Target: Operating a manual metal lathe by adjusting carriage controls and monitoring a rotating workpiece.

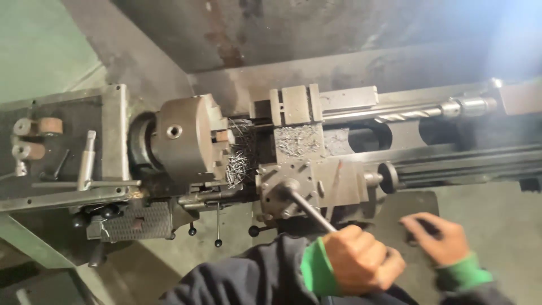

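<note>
Head view: left hand [361,261] around smooth steel lever [309,208]

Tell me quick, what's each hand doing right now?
Left hand: closed around the tool post lever.
Right hand: curled on a dark handle, grip unclear.

Worker's arms and hands, seen from above. Both hands are bare: no gloves, rings or watch show. The left hand [361,261] emerges from a dark navy sleeve [254,271] of heavy, softly creased cloth, ending in a bright green ribbed cuff [315,268]. The right hand [437,237] shows a matching green cuff [464,272] above the same dark sleeve fabric [480,295]. No markings appear on the cloth.
</note>
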